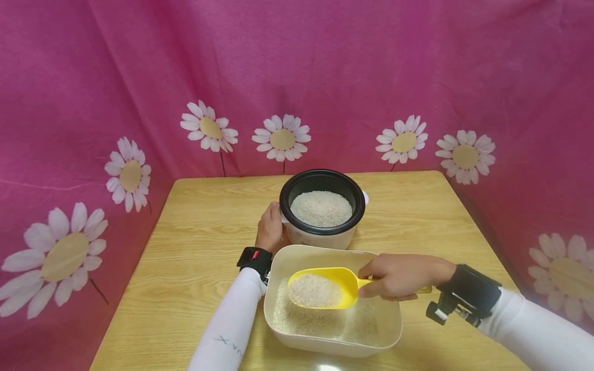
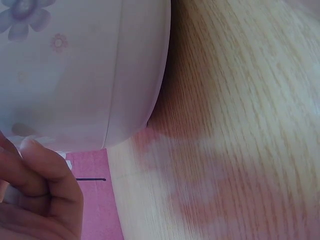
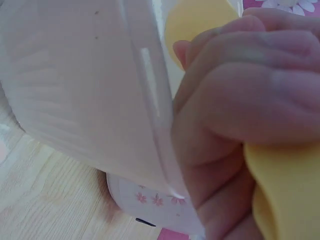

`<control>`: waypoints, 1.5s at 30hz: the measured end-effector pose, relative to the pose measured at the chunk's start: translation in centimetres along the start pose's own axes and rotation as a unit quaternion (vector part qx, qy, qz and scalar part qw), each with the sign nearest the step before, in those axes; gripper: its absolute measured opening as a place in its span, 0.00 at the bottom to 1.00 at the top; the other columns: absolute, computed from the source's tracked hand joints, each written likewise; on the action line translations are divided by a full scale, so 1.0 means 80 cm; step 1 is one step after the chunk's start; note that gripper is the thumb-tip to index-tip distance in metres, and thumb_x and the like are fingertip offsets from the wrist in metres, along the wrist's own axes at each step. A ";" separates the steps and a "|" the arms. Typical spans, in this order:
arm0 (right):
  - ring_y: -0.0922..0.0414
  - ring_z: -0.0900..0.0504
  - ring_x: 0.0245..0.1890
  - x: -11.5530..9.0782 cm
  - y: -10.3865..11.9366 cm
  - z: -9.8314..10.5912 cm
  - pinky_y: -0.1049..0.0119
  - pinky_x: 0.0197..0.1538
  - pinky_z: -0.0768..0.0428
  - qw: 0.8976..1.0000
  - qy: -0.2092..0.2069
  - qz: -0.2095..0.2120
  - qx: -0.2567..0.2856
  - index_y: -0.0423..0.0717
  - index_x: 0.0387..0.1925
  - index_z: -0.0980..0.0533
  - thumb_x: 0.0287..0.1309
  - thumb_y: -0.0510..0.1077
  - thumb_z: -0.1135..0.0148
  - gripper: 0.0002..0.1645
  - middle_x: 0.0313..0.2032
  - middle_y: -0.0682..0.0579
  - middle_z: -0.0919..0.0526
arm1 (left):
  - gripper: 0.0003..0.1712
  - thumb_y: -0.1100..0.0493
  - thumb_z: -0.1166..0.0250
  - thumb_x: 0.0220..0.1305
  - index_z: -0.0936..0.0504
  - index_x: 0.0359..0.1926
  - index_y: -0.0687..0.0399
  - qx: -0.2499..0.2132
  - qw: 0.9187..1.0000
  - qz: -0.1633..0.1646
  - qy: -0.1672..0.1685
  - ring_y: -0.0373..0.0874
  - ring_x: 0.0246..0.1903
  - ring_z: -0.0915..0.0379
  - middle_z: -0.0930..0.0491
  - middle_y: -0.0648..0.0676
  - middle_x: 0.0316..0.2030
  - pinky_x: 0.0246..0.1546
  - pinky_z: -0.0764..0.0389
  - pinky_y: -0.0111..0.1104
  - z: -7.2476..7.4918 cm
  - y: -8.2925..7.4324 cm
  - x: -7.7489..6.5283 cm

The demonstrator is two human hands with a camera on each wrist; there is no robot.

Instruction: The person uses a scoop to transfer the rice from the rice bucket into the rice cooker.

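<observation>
My right hand (image 1: 399, 275) grips the handle of a yellow scoop (image 1: 350, 283), which carries a heap of rice (image 1: 315, 290). The scoop is over a cream plastic bin (image 1: 390, 337) with more rice on its bottom. In the right wrist view my curled fingers (image 3: 220, 100) wrap the handle beside the bin's wall. Just behind the bin stands a white rice cooker (image 1: 320, 239) with a dark inner pot (image 1: 345, 188), partly filled with rice. My left hand (image 1: 270, 229) holds the cooker's left side handle; the left wrist view shows its bent fingers (image 2: 50, 170) against the flowered body.
Everything stands on a light wooden table (image 1: 204, 221). A pink curtain (image 1: 325, 62) printed with white daisies surrounds its back and sides. The bin sits close to the near edge, almost touching the cooker.
</observation>
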State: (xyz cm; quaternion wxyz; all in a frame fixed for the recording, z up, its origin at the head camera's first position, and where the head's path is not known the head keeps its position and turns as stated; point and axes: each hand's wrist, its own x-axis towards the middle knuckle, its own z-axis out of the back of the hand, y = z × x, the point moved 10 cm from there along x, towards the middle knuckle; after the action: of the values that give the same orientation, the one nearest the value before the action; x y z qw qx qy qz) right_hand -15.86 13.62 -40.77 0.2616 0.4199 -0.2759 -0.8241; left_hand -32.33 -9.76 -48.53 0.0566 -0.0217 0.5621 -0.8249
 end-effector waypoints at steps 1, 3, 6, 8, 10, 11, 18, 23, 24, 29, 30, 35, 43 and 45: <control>0.61 0.37 0.09 -0.001 -0.001 0.001 0.72 0.17 0.35 1.000 -0.002 0.001 0.000 0.59 0.45 0.20 0.71 0.56 0.39 0.09 0.14 0.59 0.31 | 0.29 0.40 0.66 0.84 0.24 0.63 0.48 0.000 1.000 -0.001 -0.002 0.55 0.54 0.27 0.20 0.59 0.56 0.59 0.25 0.50 0.000 -0.001 0.000; 0.61 0.37 0.09 -0.003 -0.002 0.002 0.72 0.18 0.35 1.000 -0.007 0.003 0.002 0.60 0.46 0.21 0.71 0.56 0.39 0.09 0.14 0.59 0.31 | 0.30 0.40 0.67 0.83 0.25 0.62 0.47 0.003 1.000 -0.001 0.002 0.55 0.53 0.26 0.20 0.59 0.54 0.55 0.25 0.48 0.000 0.000 0.000; 0.61 0.37 0.09 -0.005 -0.004 0.004 0.73 0.17 0.35 1.000 -0.014 0.007 0.008 0.59 0.47 0.21 0.72 0.56 0.40 0.10 0.14 0.59 0.31 | 0.31 0.38 0.68 0.83 0.25 0.62 0.47 0.009 1.000 -0.001 0.004 0.53 0.51 0.26 0.20 0.58 0.51 0.50 0.26 0.43 -0.001 0.000 0.000; 0.62 0.36 0.09 -0.006 -0.004 0.007 0.72 0.17 0.35 1.000 -0.022 0.013 0.013 0.59 0.48 0.21 0.72 0.56 0.41 0.10 0.14 0.59 0.31 | 0.32 0.37 0.69 0.83 0.25 0.62 0.46 0.011 1.000 0.000 0.006 0.52 0.49 0.26 0.21 0.58 0.49 0.47 0.27 0.41 -0.001 0.001 0.000; 0.62 0.36 0.09 -0.007 -0.004 0.010 0.72 0.17 0.35 0.999 -0.028 0.019 0.019 0.58 0.49 0.22 0.73 0.55 0.41 0.11 0.15 0.59 0.31 | 0.33 0.36 0.70 0.83 0.25 0.62 0.46 0.011 1.000 0.001 0.007 0.52 0.48 0.26 0.21 0.58 0.48 0.45 0.27 0.39 -0.001 0.001 0.000; 0.62 0.36 0.09 -0.007 -0.004 0.012 0.72 0.17 0.35 0.999 -0.031 0.023 0.023 0.57 0.50 0.22 0.73 0.54 0.41 0.11 0.15 0.59 0.31 | 0.33 0.36 0.70 0.83 0.25 0.62 0.46 0.010 1.000 0.002 0.006 0.52 0.48 0.26 0.21 0.58 0.48 0.45 0.27 0.39 -0.001 0.001 0.000; 0.63 0.36 0.08 -0.012 -0.002 0.020 0.71 0.15 0.35 0.997 -0.045 0.039 0.056 0.54 0.54 0.22 0.74 0.53 0.42 0.13 0.14 0.59 0.32 | 0.34 0.35 0.69 0.82 0.24 0.63 0.46 0.004 1.000 0.010 0.004 0.53 0.52 0.25 0.19 0.58 0.55 0.54 0.24 0.46 -0.001 0.001 -0.001; 0.62 0.36 0.09 -0.015 -0.002 0.028 0.70 0.15 0.34 0.995 -0.058 0.043 0.062 0.54 0.56 0.21 0.75 0.53 0.43 0.15 0.15 0.58 0.32 | 0.33 0.35 0.68 0.82 0.23 0.60 0.45 -0.005 1.000 0.016 0.004 0.51 0.48 0.25 0.19 0.57 0.49 0.48 0.25 0.42 -0.001 0.003 -0.002; 0.62 0.36 0.09 -0.015 -0.001 0.029 0.70 0.15 0.34 0.995 -0.062 0.043 0.061 0.54 0.55 0.21 0.75 0.53 0.43 0.14 0.15 0.58 0.32 | 0.32 0.36 0.68 0.82 0.23 0.58 0.45 -0.007 1.000 0.016 0.004 0.51 0.45 0.25 0.19 0.57 0.46 0.45 0.25 0.40 -0.001 0.003 -0.002; 0.58 0.36 0.08 -0.018 0.002 0.038 0.68 0.15 0.32 0.994 -0.081 0.046 0.056 0.53 0.52 0.21 0.76 0.53 0.43 0.13 0.16 0.57 0.31 | 0.29 0.38 0.67 0.82 0.23 0.51 0.46 -0.016 1.000 0.014 0.003 0.49 0.35 0.28 0.25 0.54 0.35 0.34 0.29 0.33 -0.001 0.003 -0.002; 0.58 0.36 0.08 -0.018 0.002 0.040 0.68 0.15 0.32 0.994 -0.083 0.045 0.057 0.52 0.52 0.21 0.75 0.53 0.43 0.13 0.16 0.57 0.31 | 0.29 0.37 0.67 0.82 0.23 0.51 0.46 -0.014 1.000 0.013 0.003 0.49 0.34 0.29 0.26 0.54 0.34 0.33 0.29 0.33 -0.001 0.003 -0.002; 0.60 0.36 0.09 -0.023 0.003 0.048 0.69 0.16 0.31 0.993 -0.094 0.035 0.066 0.48 0.55 0.21 0.75 0.52 0.42 0.17 0.17 0.55 0.30 | 0.30 0.37 0.68 0.82 0.23 0.50 0.47 -0.003 1.000 0.002 -0.005 0.48 0.35 0.26 0.23 0.55 0.35 0.38 0.28 0.34 0.000 -0.001 -0.001; 0.57 0.35 0.09 -0.027 0.007 0.060 0.66 0.16 0.30 0.991 -0.108 0.034 0.067 0.47 0.57 0.22 0.75 0.53 0.43 0.18 0.17 0.53 0.30 | 0.30 0.38 0.67 0.82 0.23 0.49 0.49 -0.018 1.000 0.000 -0.002 0.47 0.31 0.25 0.21 0.57 0.34 0.34 0.26 0.33 -0.001 -0.001 -0.001; 0.58 0.35 0.10 -0.028 0.005 0.064 0.66 0.16 0.30 0.990 -0.111 0.030 0.076 0.47 0.56 0.22 0.75 0.53 0.43 0.18 0.18 0.52 0.30 | 0.30 0.39 0.67 0.82 0.23 0.51 0.48 -0.021 1.000 0.003 -0.001 0.49 0.33 0.24 0.21 0.58 0.36 0.36 0.26 0.34 -0.001 0.000 0.000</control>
State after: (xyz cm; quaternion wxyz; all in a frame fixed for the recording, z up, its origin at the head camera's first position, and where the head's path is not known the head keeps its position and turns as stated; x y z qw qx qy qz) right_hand -18.89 16.00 -36.72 0.2212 0.3362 -0.3779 -0.8338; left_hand -32.32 -9.68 -48.60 0.0593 -0.0219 0.5791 -0.8128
